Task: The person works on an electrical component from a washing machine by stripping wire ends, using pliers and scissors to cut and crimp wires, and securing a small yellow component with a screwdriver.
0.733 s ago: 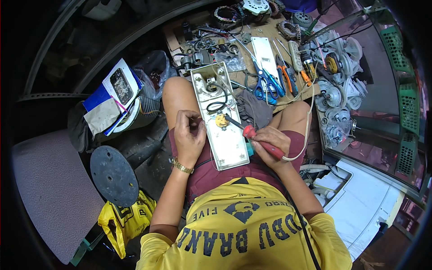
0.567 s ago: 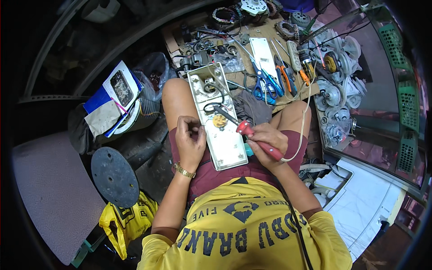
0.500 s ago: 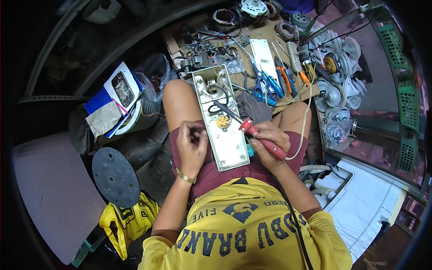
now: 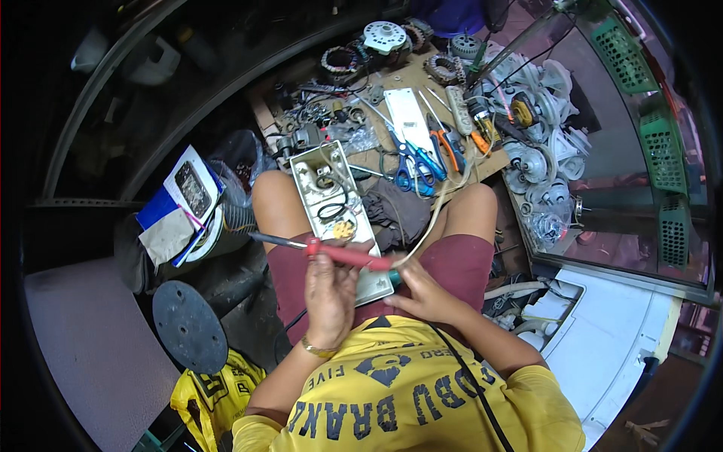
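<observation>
My left hand [image 4: 331, 294] is closed on a red-handled soldering iron [image 4: 354, 256], held crosswise with its shaft pointing left. Under it a long cream housing [image 4: 309, 181] lies tilted lengthwise over my lap, with wires and a yellow round part [image 4: 343, 230] inside. My right hand [image 4: 414, 294] is curled at the housing's lower right end, beside the handle's cord end and a green piece [image 4: 393, 277]; what its fingers grip is hard to make out. A dark cloth [image 4: 392, 215] lies beside the housing.
Ahead is a wooden bench [image 4: 422, 74] with scissors [image 4: 410, 169], pliers, screwdrivers and motor parts. Pale plastic parts [image 4: 542, 143] fill a right-hand shelf. At left are a papers-topped bucket [image 4: 181, 211], a round metal plate [image 4: 188, 328] and a yellow bag [image 4: 211, 395].
The iron has passed from my right hand to my left and turned crosswise, pointing left. My right hand has moved down and left. The scene sits lower in the view.
</observation>
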`<act>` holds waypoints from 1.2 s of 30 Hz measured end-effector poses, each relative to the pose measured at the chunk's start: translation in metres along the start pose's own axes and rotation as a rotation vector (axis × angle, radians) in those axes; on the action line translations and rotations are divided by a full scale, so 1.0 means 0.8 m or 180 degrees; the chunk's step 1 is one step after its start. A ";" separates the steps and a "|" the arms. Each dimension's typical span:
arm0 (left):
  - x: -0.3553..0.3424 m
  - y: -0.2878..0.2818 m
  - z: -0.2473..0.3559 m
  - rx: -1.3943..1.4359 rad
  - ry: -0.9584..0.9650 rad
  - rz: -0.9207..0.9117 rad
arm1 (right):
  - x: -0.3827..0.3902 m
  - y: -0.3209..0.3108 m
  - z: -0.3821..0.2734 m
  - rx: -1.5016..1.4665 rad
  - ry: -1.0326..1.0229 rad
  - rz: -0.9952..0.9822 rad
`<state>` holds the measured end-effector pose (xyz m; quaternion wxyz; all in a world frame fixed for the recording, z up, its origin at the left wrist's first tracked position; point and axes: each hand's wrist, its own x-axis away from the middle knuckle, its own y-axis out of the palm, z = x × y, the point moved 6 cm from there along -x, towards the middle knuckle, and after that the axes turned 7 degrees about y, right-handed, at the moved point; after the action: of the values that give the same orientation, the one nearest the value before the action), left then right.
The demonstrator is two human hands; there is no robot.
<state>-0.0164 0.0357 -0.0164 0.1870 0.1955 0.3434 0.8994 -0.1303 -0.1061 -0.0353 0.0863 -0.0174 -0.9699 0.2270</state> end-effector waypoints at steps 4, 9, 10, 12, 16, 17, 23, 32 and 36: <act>0.005 -0.002 0.024 0.0267 -0.0485 0.0255 | 0.055 -0.077 0.022 -0.0774 0.0750 -0.2060; 0.034 -0.022 0.042 -0.0407 -0.0724 0.0090 | -0.004 -0.228 0.090 -0.0858 0.1345 0.0220; 0.036 -0.022 0.043 -0.0403 -0.0714 0.0109 | -0.038 -0.242 0.101 -0.0307 0.1072 0.0942; 0.043 -0.031 0.051 -0.1324 -0.0547 0.0234 | -0.117 -0.224 0.106 0.0497 0.0439 0.1268; 0.050 -0.059 0.040 -0.2121 -0.0853 -0.0187 | -0.266 -0.130 0.160 0.2418 0.0752 0.0587; 0.052 -0.066 0.039 -0.2569 -0.0904 -0.0169 | -0.287 -0.114 0.171 0.2403 0.0741 0.0546; 0.044 -0.033 0.065 -0.4783 -0.0225 -0.0574 | -0.342 -0.079 0.249 0.3508 0.1870 0.0147; 0.019 -0.007 0.097 -0.5919 -0.0414 -0.0583 | -0.322 -0.123 0.244 0.1481 0.1899 0.1056; 0.013 -0.005 0.097 -0.6113 -0.0354 -0.0618 | -0.288 -0.149 0.246 -0.1026 0.0911 0.1514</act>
<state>0.0133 0.0858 0.0365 0.3567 -0.0276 -0.5329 0.7668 0.0625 -0.3159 -0.1924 0.1624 -0.2889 -0.9401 0.0795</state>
